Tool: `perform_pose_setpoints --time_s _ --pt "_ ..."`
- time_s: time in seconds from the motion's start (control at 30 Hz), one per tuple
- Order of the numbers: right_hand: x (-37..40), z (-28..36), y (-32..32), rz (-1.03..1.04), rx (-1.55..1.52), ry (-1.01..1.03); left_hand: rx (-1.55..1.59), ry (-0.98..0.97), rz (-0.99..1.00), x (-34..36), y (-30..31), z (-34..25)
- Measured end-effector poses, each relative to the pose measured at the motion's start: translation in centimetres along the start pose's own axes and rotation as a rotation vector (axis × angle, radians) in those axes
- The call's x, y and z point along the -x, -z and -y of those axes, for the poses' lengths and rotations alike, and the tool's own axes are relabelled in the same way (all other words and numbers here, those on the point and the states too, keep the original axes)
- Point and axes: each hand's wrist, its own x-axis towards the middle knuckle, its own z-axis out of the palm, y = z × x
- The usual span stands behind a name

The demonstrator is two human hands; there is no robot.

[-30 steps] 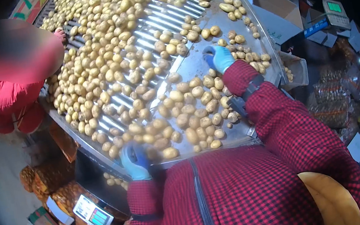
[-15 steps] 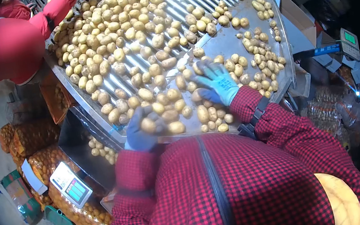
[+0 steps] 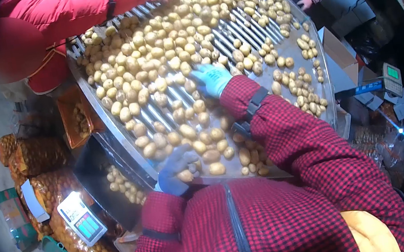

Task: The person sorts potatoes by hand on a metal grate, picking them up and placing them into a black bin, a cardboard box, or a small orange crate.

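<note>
A: Left hand (image 3: pixel 173 173), at a potato (image 3: pixel 185 176) by the tabletop's (image 3: pixel 288 49) near edge?
B: Grip unclear, blurred; a careless sweep could roll it off.
A: Right hand (image 3: pixel 214 79), over potatoes (image 3: pixel 158 53) on rollers (image 3: pixel 252 29)?
B: Grip hidden; hurried raking might send several tumbling.

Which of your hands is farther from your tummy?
The right hand: it is out over the potatoes, while the left hand is close to the jacket.
</note>
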Motion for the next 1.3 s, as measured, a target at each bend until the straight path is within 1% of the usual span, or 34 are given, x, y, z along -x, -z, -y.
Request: perform_pose_setpoints --time_s 0.03,0.07,0.13,0.17,0.23,0.3,0.33,0.37,0.4,0.43,0.47,0.5,0.53,0.6,0.63,0.67,0.7,0.73,0.77,0.8,0.87,0.93,0.97,1.0,1.07,1.1,1.13,1.2,1.27,1.3 --pt "-0.9 0.0 -0.2 0.124 0.079 -0.041 -0.034 -0.026 0.029 -0.6 0.6 0.3" --pt "-1.1 -0.3 -1.2 0.082 0.103 -0.034 0.019 -0.021 0.034 -1.1 0.7 -0.9" --pt "-1.5 1.4 1.2 0.260 0.061 -0.145 0.126 -0.010 0.042 -2.2 0.8 -3.4" --pt "-1.2 1.7 1.7 0.240 0.062 -0.160 0.350 0.077 0.023 -3.3 0.5 -5.7" --pt "-0.4 1.8 2.3 0.196 0.056 -0.193 0.751 0.172 0.034 -5.7 0.4 -6.9" --pt "-0.1 1.1 2.1 0.115 -0.147 -0.282 0.584 0.165 0.000 -7.6 0.4 -6.0" --pt "0.0 0.7 2.0 0.070 -0.247 -0.326 0.584 0.173 -0.008 -8.8 0.4 -5.9" --pt "0.2 1.0 2.7 -0.029 -0.373 -0.390 0.661 0.203 -0.016 -9.7 0.1 -6.5" --pt "0.4 1.1 3.3 -0.022 -0.503 -0.422 0.732 0.238 -0.024 -10.9 -0.4 -7.1" --pt "0.7 1.3 3.8 0.056 -0.630 -0.361 0.787 0.259 -0.031 -11.7 -0.6 -8.0" --pt "0.7 1.9 5.0 0.133 -0.757 -0.296 0.929 0.315 -0.012 -12.5 -0.6 -9.7" --pt "0.1 2.1 6.0 0.210 -0.813 -0.313 0.907 0.311 -0.050 -13.7 -0.9 -9.3" --pt "-0.6 2.1 7.4 0.125 -0.569 -0.340 0.832 0.258 0.002 -14.5 -1.0 -9.2" --pt "-3.5 -0.2 8.3 -0.036 -0.347 -0.278 1.145 0.372 0.010 -15.7 -1.0 -8.5" --pt "-4.6 -1.6 8.1 -0.056 -0.236 -0.252 1.106 0.334 0.022 -15.9 -0.9 -8.3" --pt "-6.0 -3.6 6.6 -0.082 -0.031 -0.101 1.065 0.294 0.032 -16.0 -0.9 -8.2" --pt "-7.3 -4.0 6.3 -0.090 0.041 -0.028 1.168 0.366 -0.002 -16.2 -0.8 -8.2" --pt "-8.4 -4.1 5.7 -0.097 0.113 0.042 1.279 0.390 0.017 -16.3 -0.8 -8.1" --pt "-9.2 -3.4 5.5 -0.009 0.124 0.039 1.334 0.400 0.019 -16.6 -0.8 -8.1" --pt "-9.4 -3.4 4.2 0.064 0.109 -0.006 1.387 0.416 0.019 -16.7 -0.9 -7.9" --pt "-7.7 -4.4 1.8 -0.134 0.203 0.090 1.428 0.387 0.050 -16.7 -0.8 -7.4" --pt "-6.0 -7.0 1.6 -0.145 0.171 0.239 1.482 0.362 0.066 -16.7 -0.4 -7.0" --pt "-4.9 -7.3 2.3 -0.155 0.136 0.256 1.456 0.384 0.005 -16.5 -0.2 -7.2" --pt "-3.6 -7.6 3.5 -0.085 0.102 0.242 1.426 0.403 -0.056 -16.5 0.0 -7.6" --pt "-1.6 -8.3 5.1 -0.035 0.048 0.222 1.369 0.382 -0.124 -16.8 0.1 -8.3" --pt "-1.3 -9.0 6.1 -0.006 0.000 0.277 1.344 0.371 -0.160 -16.9 0.1 -8.7" --pt "-1.2 -9.4 6.9 -0.030 -0.052 0.269 1.301 0.385 -0.207 -16.9 0.0 -9.2" --pt "-2.2 -10.9 7.9 -0.075 -0.136 0.067 1.209 0.415 -0.302 -17.1 -0.1 -10.0" --pt "-4.8 -11.5 8.8 -0.322 -0.058 0.024 1.265 0.412 -0.226 -17.3 0.2 -9.8" --pt "-6.4 -11.9 9.0 -0.294 -0.084 -0.031 1.286 0.405 -0.184 -17.3 0.4 -9.5"
